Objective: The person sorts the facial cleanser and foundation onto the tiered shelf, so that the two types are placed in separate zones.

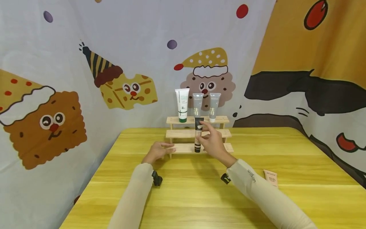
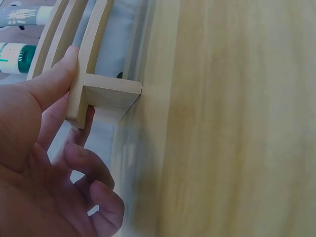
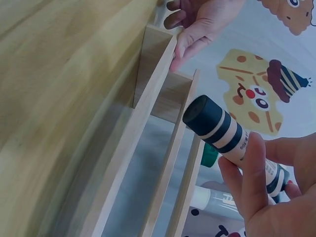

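My right hand [image 1: 215, 142] pinches a black and beige cosmetic tube [image 1: 198, 132] between thumb and fingers. The tube is upright, cap down, in front of a three-step wooden display stand [image 1: 184, 147]; in the right wrist view the black cap [image 3: 201, 114] appears apart from the steps. My left hand [image 1: 156, 151] grips the left end of the lowest step, thumb on top and a finger beneath, its other fingers loosely curled in the left wrist view. On the top step stand a white tube with a green cap [image 1: 182, 103] and two grey tubes, one left [image 1: 197, 101], one right [image 1: 215, 105].
A beige tube marked BB [image 1: 271, 178] lies on the yellow wood-grain table [image 1: 183, 203], right of my right forearm. Behind the stand, a cartoon-printed cloth [image 1: 143, 38] hangs at the table's back edge.
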`<state>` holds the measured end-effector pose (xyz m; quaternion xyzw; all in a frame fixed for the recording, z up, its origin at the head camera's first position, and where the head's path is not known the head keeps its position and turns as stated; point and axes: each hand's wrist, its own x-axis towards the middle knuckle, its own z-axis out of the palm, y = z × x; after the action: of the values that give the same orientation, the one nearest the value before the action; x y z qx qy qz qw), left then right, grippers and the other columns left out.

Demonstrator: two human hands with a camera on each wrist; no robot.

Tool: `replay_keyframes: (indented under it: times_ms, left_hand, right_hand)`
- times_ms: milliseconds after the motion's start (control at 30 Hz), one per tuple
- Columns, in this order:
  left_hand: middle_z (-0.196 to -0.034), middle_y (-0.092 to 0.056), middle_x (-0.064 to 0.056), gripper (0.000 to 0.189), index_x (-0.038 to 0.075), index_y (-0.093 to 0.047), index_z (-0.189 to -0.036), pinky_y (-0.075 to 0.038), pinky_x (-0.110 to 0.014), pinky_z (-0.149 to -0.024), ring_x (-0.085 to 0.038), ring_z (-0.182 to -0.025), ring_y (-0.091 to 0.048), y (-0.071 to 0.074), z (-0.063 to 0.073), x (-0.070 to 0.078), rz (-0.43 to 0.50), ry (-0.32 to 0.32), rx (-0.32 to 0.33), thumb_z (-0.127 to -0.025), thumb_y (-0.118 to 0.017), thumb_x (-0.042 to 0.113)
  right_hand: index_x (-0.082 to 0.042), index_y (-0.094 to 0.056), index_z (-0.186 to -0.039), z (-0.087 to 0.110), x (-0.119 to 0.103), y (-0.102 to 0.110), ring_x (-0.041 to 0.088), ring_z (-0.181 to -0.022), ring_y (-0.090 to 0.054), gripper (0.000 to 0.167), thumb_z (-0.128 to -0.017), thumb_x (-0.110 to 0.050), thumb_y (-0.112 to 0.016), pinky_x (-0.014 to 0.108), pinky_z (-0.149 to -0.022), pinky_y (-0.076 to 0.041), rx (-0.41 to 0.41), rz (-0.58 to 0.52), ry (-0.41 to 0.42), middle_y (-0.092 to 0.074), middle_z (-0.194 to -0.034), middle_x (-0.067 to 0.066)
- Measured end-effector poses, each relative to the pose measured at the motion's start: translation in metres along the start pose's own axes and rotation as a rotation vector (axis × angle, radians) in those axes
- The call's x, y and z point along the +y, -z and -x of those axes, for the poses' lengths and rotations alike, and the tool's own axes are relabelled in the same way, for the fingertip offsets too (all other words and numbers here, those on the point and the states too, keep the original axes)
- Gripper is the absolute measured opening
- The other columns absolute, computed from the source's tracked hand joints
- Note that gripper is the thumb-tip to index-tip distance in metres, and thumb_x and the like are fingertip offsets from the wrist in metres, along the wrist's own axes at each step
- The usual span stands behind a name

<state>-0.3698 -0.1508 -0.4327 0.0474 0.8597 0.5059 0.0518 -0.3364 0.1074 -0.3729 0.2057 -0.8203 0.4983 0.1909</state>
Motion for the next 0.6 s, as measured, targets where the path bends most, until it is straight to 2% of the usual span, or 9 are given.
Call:
replay_keyframes:
  times_ms: [267, 500, 600]
  left_hand:
    - [-0.148, -0.049, -0.012, 0.035, 0.019, -0.074, -0.120, -0.033, -0.058, -0.111, -0.039, -0.139, -0.038, -0.001, -0.001, 0.000, -0.005, -0.005, -0.013, -0.088, -0.077, 0.034]
    - [-0.146, -0.051, -0.013, 0.035, 0.018, -0.074, -0.120, -0.034, -0.057, -0.111, -0.038, -0.139, -0.039, 0.000, 0.003, -0.002, -0.011, -0.006, 0.009, -0.088, -0.077, 0.033]
    - [-0.146, -0.051, -0.012, 0.034, 0.019, -0.075, -0.118, -0.035, -0.056, -0.111, -0.037, -0.138, -0.040, 0.000, 0.001, -0.001, -0.014, 0.002, 0.017, -0.088, -0.078, 0.034]
  right_hand:
    - [-0.014, -0.046, -0.145, -0.015, -0.002, -0.010, 0.032, -0.084, -0.073, 0.060, -0.092, -0.005, -0.071, 0.032, -0.045, -0.056, 0.053, -0.026, 0.033, -0.061, -0.119, 0.022]
    - [-0.010, -0.046, -0.144, -0.028, -0.001, -0.023, 0.032, -0.086, -0.072, 0.061, -0.090, -0.005, -0.073, 0.035, -0.064, -0.060, 0.106, 0.017, 0.042, -0.061, -0.116, 0.022]
    - [-0.008, -0.044, -0.144, -0.032, -0.002, -0.026, 0.031, -0.084, -0.072, 0.062, -0.090, -0.005, -0.073, 0.037, -0.066, -0.061, 0.121, 0.019, 0.043, -0.061, -0.116, 0.022]
